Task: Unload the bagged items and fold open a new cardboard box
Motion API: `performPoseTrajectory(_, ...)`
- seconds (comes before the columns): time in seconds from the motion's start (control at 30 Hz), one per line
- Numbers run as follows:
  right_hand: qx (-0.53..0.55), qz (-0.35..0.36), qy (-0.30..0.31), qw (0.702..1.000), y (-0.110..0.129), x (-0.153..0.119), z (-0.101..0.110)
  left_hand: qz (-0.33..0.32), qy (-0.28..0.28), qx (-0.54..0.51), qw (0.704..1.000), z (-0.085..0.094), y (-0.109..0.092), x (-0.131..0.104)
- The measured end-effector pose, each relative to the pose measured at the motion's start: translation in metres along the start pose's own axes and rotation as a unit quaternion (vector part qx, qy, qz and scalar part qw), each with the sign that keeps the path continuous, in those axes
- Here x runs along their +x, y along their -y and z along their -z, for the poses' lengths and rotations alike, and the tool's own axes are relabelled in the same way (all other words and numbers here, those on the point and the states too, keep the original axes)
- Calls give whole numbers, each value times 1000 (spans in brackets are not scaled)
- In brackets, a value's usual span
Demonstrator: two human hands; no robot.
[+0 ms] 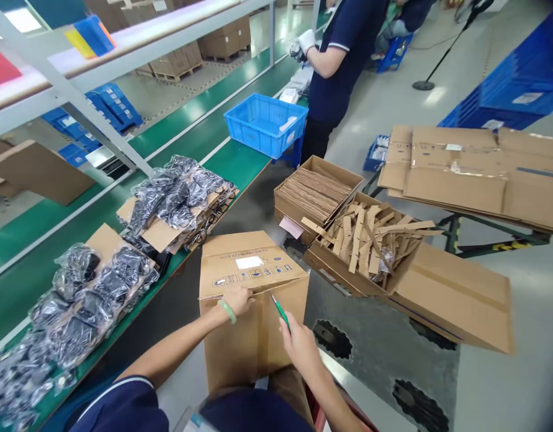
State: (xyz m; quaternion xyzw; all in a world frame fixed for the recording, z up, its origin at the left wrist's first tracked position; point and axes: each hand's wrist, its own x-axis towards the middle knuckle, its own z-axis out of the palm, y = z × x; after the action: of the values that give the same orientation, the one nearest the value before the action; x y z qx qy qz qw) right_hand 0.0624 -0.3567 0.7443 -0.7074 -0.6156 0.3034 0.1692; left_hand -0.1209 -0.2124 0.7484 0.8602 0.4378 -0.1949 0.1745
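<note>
A cardboard box (254, 264) with printed symbols and a white label stands upright right in front of me, between my arms. My left hand (238, 302), a green band at its wrist, has its fingers curled on the box's near top edge, at the flap. In my right hand (298, 342) is a slim green craft knife (282, 313), its silver tip pointing up and left near the taped seam of the box's near side. Whether the tip touches the cardboard I cannot tell.
Plastic-wrapped black parts (173, 198) lie in piles on the green conveyor (245, 161) to the left. A blue crate (263, 123) stands further along, by a co-worker (337, 78) in white gloves. On the right are an open box of cardboard strips (370, 240) and stacked flattened cartons (474, 171).
</note>
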Motion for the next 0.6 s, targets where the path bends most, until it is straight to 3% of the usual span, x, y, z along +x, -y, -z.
performPoseTrajectory(0.17, -100, -16, 27, 994, 38, 2, 0, 10, -44, -30, 999, 17, -8, -33)
performPoseTrajectory(0.3, -129, -22, -1, 991, 52, -4, 8, -7, -81, -51, 995, 30, -25, -50)
performPoseTrajectory(0.43, -177, -35, -44, 983, 47, -24, 16, -28, -130, -86, 987, 44, -47, -57)
performPoseTrajectory(0.6, -224, -90, -68, 968, 19, -54, 10, -15, -190, -146, 971, 60, -64, -62)
